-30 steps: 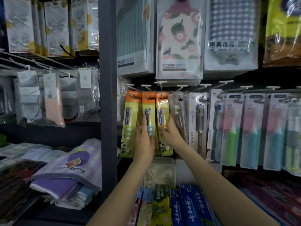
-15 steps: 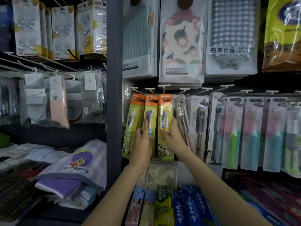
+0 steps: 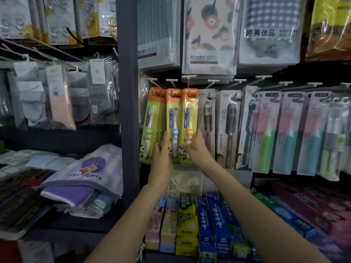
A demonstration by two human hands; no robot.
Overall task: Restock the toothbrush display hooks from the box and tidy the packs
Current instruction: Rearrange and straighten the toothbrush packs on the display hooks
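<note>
— Hanging on the hooks (image 3: 171, 82), what have we got?

— Three yellow toothbrush packs with orange tops, side by side on neighbouring pegs. Green-brush pack (image 3: 150, 126) at the left, blue-brush pack (image 3: 173, 122) in the middle, yellow-brush pack (image 3: 190, 120) at the right.

— And the hands?

— Both raised to the lower half of that row. Left hand (image 3: 161, 154): fingers straight and pointing up, lying against the bottom of the middle pack, along the seam with the green one; whether the thumb pinches behind it cannot be told. Right hand (image 3: 197, 150): fingers laid up the right edge of the yellow-brush pack, thumb across its lower front, pinching that pack at its bottom corner.

— Neighbours?

— Grey toothbrush packs (image 3: 208, 118) just to the right, touching the right hand's fingers; pink-topped packs (image 3: 266, 133) farther right. Toothpaste boxes (image 3: 186, 224) stand on the shelf below the forearms. Bagged socks (image 3: 58, 103) hang left of the grey upright post (image 3: 127, 111), with a folded purple towel (image 3: 85, 175) beneath them. Bagged towels (image 3: 209, 35) hang above.
</note>
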